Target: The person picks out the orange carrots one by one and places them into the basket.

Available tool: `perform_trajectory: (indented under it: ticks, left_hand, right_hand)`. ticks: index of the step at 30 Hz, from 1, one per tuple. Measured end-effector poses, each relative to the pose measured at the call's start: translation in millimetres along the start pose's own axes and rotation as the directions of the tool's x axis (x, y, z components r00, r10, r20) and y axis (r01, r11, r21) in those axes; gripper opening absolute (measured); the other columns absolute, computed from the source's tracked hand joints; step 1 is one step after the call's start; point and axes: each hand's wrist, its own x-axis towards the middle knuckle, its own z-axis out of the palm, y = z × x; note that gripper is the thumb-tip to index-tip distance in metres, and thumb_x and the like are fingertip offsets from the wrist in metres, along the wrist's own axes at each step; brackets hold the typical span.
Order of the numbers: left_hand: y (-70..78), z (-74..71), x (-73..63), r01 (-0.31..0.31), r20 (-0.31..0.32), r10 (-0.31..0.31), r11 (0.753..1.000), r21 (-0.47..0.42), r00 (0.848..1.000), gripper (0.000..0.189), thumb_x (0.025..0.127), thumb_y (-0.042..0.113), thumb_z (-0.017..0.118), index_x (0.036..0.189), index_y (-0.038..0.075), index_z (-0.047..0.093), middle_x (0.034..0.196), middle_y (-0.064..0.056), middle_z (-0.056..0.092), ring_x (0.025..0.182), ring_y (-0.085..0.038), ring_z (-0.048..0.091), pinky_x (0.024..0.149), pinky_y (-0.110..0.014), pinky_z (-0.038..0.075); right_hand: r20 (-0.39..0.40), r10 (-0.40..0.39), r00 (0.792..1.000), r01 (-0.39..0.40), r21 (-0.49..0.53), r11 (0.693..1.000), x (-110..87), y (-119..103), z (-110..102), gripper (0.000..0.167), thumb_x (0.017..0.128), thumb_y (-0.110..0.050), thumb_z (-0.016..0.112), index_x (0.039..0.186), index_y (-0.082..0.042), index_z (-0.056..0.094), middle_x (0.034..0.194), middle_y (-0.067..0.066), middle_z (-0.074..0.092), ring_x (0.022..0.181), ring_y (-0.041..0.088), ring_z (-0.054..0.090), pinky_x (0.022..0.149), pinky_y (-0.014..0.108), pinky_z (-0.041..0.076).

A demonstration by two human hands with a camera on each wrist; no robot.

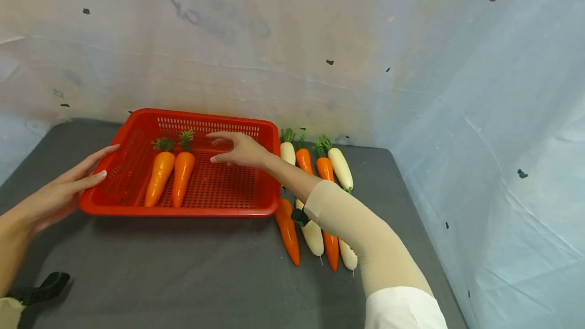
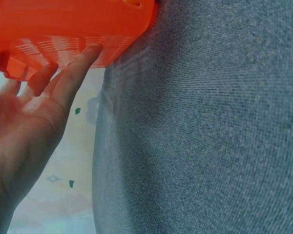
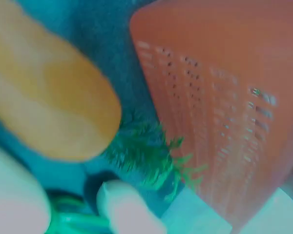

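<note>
My left hand grips the left rim of a red plastic basket, its thumb over the edge. In the left wrist view, a finger lies along the basket's slotted outer wall. Inside the basket, two orange carrots with green tops lie side by side in its left half. My right hand hovers over the basket's right half, thumb and fingers spread apart with nothing between them. The right wrist view looks past the hand at the basket's outer wall and a blurred carrot beside it.
To the right of the basket, several carrots and white radishes lie in two rows, partly hidden by my right forearm. The grey table meets draped pale sheeting at the back and right.
</note>
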Motion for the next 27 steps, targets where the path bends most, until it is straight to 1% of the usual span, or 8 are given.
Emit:
perform_trajectory:
  ticks: [3, 8, 10, 13, 15, 19, 23, 27]
  left_hand:
    - [-1.7, -0.3, -1.3, 0.008, -0.006, -0.008, 1.000, -0.007, 1.000, 0.063, 0.109, 0.030, 0.037, 0.156, 0.048, 0.000, 0.155, -0.005, 0.013, 0.104, 0.002, 0.057, 0.079, -0.037, 0.057]
    - [-1.7, -0.5, -0.8, 0.012, 0.002, -0.012, 0.999, -0.032, 1.000, 0.062, 0.109, 0.029, 0.037, 0.156, 0.048, 0.001, 0.155, -0.004, 0.013, 0.105, 0.002, 0.057, 0.079, -0.038, 0.057]
    - [-1.2, -0.7, -0.4, 0.011, 0.007, -0.010, 0.999, -0.041, 1.000, 0.062, 0.109, 0.028, 0.037, 0.156, 0.048, 0.001, 0.154, -0.003, 0.014, 0.105, 0.001, 0.057, 0.080, -0.038, 0.057]
    - [-0.2, -1.2, -0.9, 0.001, 0.007, -0.001, 0.999, -0.048, 1.000, 0.062, 0.109, 0.027, 0.037, 0.157, 0.047, 0.002, 0.153, -0.003, 0.016, 0.106, 0.000, 0.057, 0.080, -0.039, 0.057]
    - [0.0, -1.4, -1.3, -0.001, 0.006, 0.002, 0.999, -0.048, 1.000, 0.062, 0.109, 0.027, 0.037, 0.157, 0.047, 0.002, 0.152, -0.002, 0.018, 0.106, -0.001, 0.058, 0.079, -0.039, 0.057]
    - [0.2, -1.8, -0.7, -0.002, 0.012, 0.002, 0.999, -0.048, 1.000, 0.062, 0.109, 0.026, 0.037, 0.157, 0.047, 0.002, 0.151, -0.002, 0.018, 0.107, -0.002, 0.058, 0.080, -0.038, 0.057]
    - [-0.6, -2.4, 1.0, -0.002, 0.027, 0.003, 0.999, -0.051, 1.000, 0.063, 0.109, 0.025, 0.036, 0.157, 0.047, 0.001, 0.152, -0.003, 0.016, 0.107, -0.001, 0.058, 0.081, -0.037, 0.056]
    - [-2.0, -3.0, 1.9, 0.001, 0.032, 0.001, 0.998, -0.059, 0.999, 0.063, 0.109, 0.025, 0.036, 0.156, 0.047, 0.001, 0.153, -0.002, 0.015, 0.107, -0.001, 0.058, 0.081, -0.036, 0.056]
  right_hand:
    - [0.006, -0.024, 1.000, 0.024, 0.017, 1.000, -9.1, 0.3, -6.2, 0.058, 0.091, -0.018, 0.074, 0.145, -0.015, 0.052, 0.141, 0.013, 0.054, 0.097, 0.030, 0.068, 0.082, 0.044, 0.055]
    - [-0.011, -0.111, 0.994, 0.111, 0.074, 0.991, -28.4, 4.7, -20.6, 0.055, 0.093, -0.010, 0.071, 0.144, -0.011, 0.051, 0.140, 0.011, 0.055, 0.108, 0.021, 0.066, 0.088, 0.031, 0.054]
    - [-0.027, -0.151, 0.988, 0.153, 0.083, 0.985, -35.9, 7.5, -27.5, 0.055, 0.094, -0.009, 0.069, 0.145, -0.008, 0.050, 0.140, 0.011, 0.055, 0.108, 0.022, 0.066, 0.089, 0.029, 0.053]
    - [-0.061, -0.188, 0.980, 0.194, 0.106, 0.975, -46.1, 11.6, -36.8, 0.054, 0.094, -0.007, 0.068, 0.145, -0.005, 0.050, 0.139, 0.014, 0.055, 0.109, 0.028, 0.066, 0.089, 0.031, 0.054]
    - [-0.079, -0.187, 0.979, 0.196, 0.132, 0.972, -53.2, 14.2, -42.1, 0.053, 0.094, -0.007, 0.068, 0.144, -0.004, 0.050, 0.139, 0.014, 0.055, 0.113, 0.032, 0.063, 0.089, 0.033, 0.054]
    - [-0.116, -0.149, 0.982, 0.168, 0.176, 0.970, -72.4, 12.4, -53.0, 0.051, 0.095, -0.005, 0.066, 0.143, -0.002, 0.050, 0.139, 0.016, 0.054, 0.117, 0.041, 0.059, 0.091, 0.035, 0.053]
    - [-0.160, -0.110, 0.981, 0.137, 0.168, 0.976, -91.3, 7.2, -64.6, 0.048, 0.095, -0.002, 0.064, 0.141, 0.003, 0.050, 0.136, 0.018, 0.056, 0.115, 0.041, 0.060, 0.092, 0.041, 0.053]
    - [-0.175, -0.065, 0.982, 0.097, 0.181, 0.979, -103.0, 13.2, -74.6, 0.048, 0.095, -0.003, 0.064, 0.141, 0.000, 0.051, 0.137, 0.018, 0.055, 0.115, 0.039, 0.059, 0.094, 0.045, 0.051]
